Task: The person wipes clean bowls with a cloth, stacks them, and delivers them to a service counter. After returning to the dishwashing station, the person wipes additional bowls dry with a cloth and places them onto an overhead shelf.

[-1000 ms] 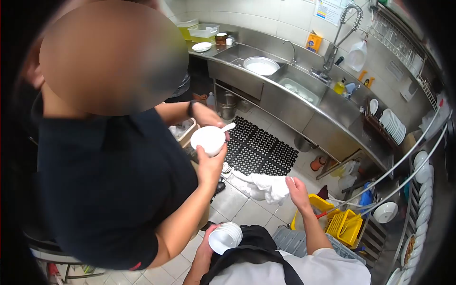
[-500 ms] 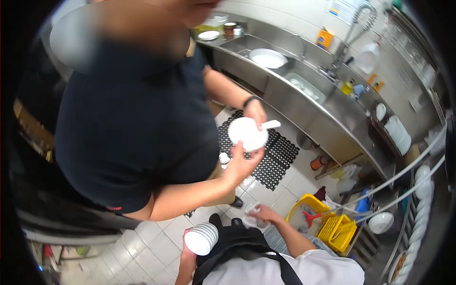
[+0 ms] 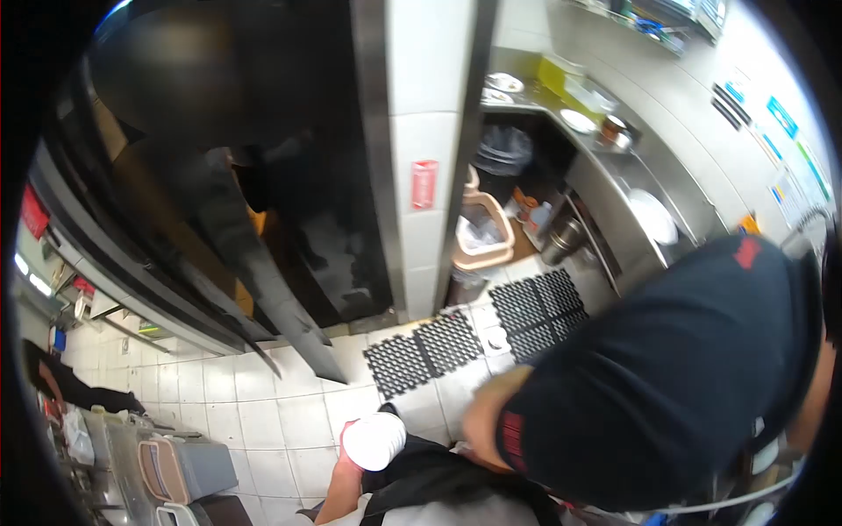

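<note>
At the bottom centre, my left hand (image 3: 348, 456) is wrapped round a stack of white bowls (image 3: 375, 441), held beside my black apron (image 3: 430, 478). The bowls lie tilted, with the nearest one facing up toward the camera. My right hand cannot be made out; the arm and dark shirt of a co-worker (image 3: 658, 377) cover that side. What the right hand holds is hidden.
Black perforated mats (image 3: 421, 355) lie on the tiled floor. Beyond stand a beige bin (image 3: 485, 254) and a steel sink counter (image 3: 614, 167). A dark glass door (image 3: 298, 175) is at left, with a grey bin (image 3: 206, 467) below it.
The view has swung left, and the co-worker has passed to the right side. The stack stays in my left hand. My right hand, earlier holding a white cloth, has gone out of sight.
</note>
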Motion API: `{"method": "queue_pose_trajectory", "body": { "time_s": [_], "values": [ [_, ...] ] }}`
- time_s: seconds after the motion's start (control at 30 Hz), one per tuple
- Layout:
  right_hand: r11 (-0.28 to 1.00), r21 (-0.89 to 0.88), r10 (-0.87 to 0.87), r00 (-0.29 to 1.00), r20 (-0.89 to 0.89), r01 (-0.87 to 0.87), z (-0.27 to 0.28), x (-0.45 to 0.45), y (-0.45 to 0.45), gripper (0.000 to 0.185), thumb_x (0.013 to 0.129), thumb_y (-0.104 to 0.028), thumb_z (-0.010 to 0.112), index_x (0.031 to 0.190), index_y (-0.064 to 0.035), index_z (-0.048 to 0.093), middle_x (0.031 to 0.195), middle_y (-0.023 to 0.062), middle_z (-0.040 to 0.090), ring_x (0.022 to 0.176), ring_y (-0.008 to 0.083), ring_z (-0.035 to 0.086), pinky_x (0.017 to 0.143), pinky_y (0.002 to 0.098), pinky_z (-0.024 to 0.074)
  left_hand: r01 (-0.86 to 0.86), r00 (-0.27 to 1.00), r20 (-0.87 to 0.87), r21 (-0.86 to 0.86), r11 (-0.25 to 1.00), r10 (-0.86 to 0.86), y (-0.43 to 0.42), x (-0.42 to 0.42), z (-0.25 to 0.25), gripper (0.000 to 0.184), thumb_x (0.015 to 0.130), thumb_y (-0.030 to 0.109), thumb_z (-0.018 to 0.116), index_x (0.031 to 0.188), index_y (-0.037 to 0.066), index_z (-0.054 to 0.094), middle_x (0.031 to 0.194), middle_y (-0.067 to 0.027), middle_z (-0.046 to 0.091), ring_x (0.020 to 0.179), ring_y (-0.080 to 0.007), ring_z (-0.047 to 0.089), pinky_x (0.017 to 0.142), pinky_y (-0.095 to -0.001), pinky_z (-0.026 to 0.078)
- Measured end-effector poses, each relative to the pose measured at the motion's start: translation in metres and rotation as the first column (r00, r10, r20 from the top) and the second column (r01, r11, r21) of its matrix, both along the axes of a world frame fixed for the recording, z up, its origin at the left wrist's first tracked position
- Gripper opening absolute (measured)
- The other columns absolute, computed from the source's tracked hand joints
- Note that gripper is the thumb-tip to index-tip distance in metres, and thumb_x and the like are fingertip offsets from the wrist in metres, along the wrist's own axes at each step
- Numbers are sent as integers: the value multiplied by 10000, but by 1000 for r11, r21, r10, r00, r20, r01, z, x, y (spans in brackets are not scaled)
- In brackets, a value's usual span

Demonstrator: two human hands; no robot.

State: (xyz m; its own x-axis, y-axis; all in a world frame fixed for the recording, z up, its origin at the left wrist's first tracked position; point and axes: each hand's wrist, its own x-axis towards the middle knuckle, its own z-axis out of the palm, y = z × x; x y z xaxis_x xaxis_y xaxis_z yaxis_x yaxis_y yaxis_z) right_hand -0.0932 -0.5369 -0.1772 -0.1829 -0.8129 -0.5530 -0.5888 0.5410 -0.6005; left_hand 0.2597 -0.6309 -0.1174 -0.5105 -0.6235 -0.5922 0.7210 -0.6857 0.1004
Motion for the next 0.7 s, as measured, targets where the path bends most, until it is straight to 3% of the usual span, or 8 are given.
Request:
{"method": "queue_pose_trajectory", "body": {
  "time_s": [0.1,0.2,0.3,0.33,0.47,0.53,0.6,0.7],
  "values": [
    [979,-55,-190,975,113,197,3,51,-58,262,795,-101,684,1049,-34,674,994,142,688,908,223,647,810,401,520,-38,999,21,-25,999,39,-41,51,-26,615,884,422,451,1288,-19,593,1229,-194,667,1100,-422,642,981,-552,511],
    [829,-95,-454,763,460,551,16,87,-130,350,795,-26,642,1144,-45,632,1046,94,665,914,208,628,787,364,519,-67,998,23,-2,998,67,-79,89,-22,590,885,411,473,1260,-24,606,1217,-188,673,1093,-403,648,964,-550,517],
    [757,-393,-286,807,517,521,63,111,-237,385,811,58,530,1178,-24,611,1132,94,649,1094,215,583,921,313,478,-58,998,7,20,998,58,-125,115,6,561,882,408,491,1244,0,618,1193,-173,685,1083,-389,656,946,-547,525],
    [758,-538,-114,888,445,368,87,116,-273,388,781,53,527,1147,-18,634,1172,90,642,1149,206,559,971,299,448,-31,999,-22,22,999,31,-137,124,10,551,882,405,491,1242,9,622,1183,-170,689,1078,-387,659,939,-546,528],
    [779,-601,212,828,518,177,241,194,-397,533,778,52,501,1284,-56,629,1163,93,624,1120,205,586,984,302,449,-31,999,39,-10,999,31,-198,153,4,557,879,418,486,1245,22,626,1175,-161,694,1074,-381,663,934,-545,531],
    [691,-722,463,792,399,-41,284,232,-453,599,769,63,496,1345,-68,597,1171,61,607,1116,160,568,975,283,438,-43,998,42,-22,999,44,-231,158,-8,559,879,421,488,1246,23,627,1172,-159,696,1065,-380,667,932,-544,533],
    [504,-840,637,743,205,-200,299,266,-518,665,771,63,489,1418,-86,523,1199,99,594,1144,224,567,1018,308,416,-71,997,40,-25,997,72,-258,156,-6,560,878,424,490,1246,25,627,1169,-157,697,1057,-380,670,929,-544,534],
    [555,-774,637,754,160,-305,317,315,-603,713,818,10,483,1506,-161,407,1291,135,587,1187,319,564,1022,358,425,-94,994,-52,1,996,94,-300,150,17,532,890,422,489,1211,28,648,1127,-159,712,1026,-373,681,923,-538,539]
  ]
}}
